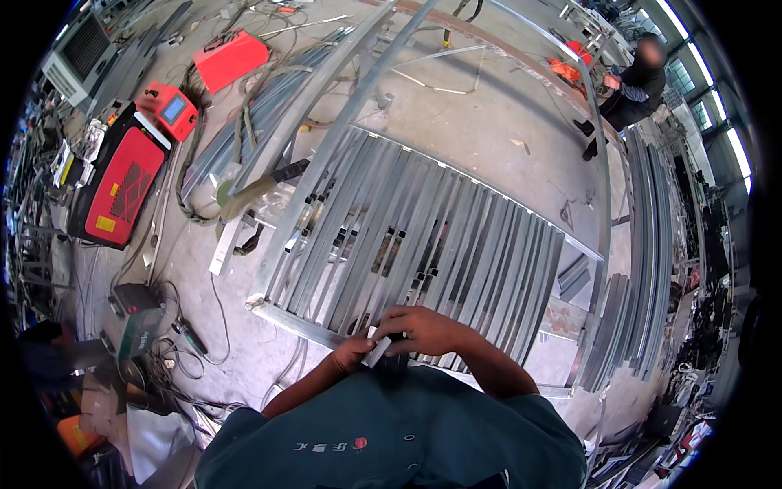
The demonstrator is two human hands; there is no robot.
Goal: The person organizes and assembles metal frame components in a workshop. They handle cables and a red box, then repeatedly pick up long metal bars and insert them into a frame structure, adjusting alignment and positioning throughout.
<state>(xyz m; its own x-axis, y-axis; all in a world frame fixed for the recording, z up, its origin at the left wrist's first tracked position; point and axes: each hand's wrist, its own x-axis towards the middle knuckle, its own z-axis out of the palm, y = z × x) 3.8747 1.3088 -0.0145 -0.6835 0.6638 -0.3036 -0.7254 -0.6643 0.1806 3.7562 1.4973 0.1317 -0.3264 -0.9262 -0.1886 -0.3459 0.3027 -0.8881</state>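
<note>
Close to my body, my left hand (353,354) and my right hand (425,330) meet at the near edge of a grey metal frame (309,328). Between them is a short, pale square-edged metal piece (376,353). My left fingers close on its left side, while my right fingers curl over it from above. Part of the piece is hidden by my fingers. Beyond my hands, many grey metal bars (481,253) lie side by side across the frame. Small square tube pieces (396,233) show in the gaps between the bars.
A red and black machine (122,191) stands on the left, with a red box with a screen (173,110) on it. Cables (191,314) lie on the floor. Long metal profiles (648,269) are stacked at right. Another person (635,85) sits at far right.
</note>
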